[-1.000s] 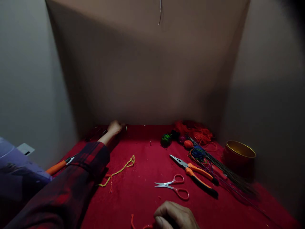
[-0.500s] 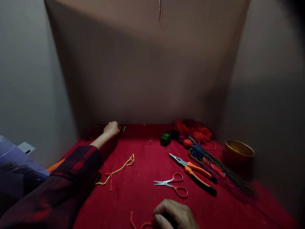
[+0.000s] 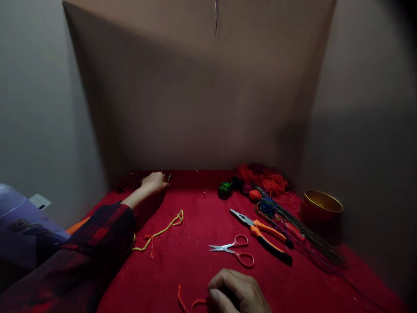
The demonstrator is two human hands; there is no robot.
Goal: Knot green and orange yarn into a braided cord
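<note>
My left hand [image 3: 153,181] reaches to the far left of the red cloth [image 3: 195,265], fingers curled around small dark items near the back wall that I cannot make out. Its arm wears a dark plaid sleeve [image 3: 97,243]. My right hand [image 3: 237,293] rests at the near edge, fingers curled down on an orange yarn strand [image 3: 186,301]. A yellow yarn piece [image 3: 161,232] lies between the hands. Small scissors with red handles [image 3: 235,251] lie just beyond my right hand.
Orange-handled pliers [image 3: 263,234], thin dark wires [image 3: 309,239], yarn balls [image 3: 225,189] and an orange yarn tangle [image 3: 270,180] sit at the right. A gold-lined tin [image 3: 321,208] stands at the far right. Brown cardboard [image 3: 202,87] walls the back. An orange tool handle [image 3: 76,225] shows by my sleeve.
My left hand has slid slightly nearer and lower along the back of the cloth. My right hand stayed put on the orange yarn.
</note>
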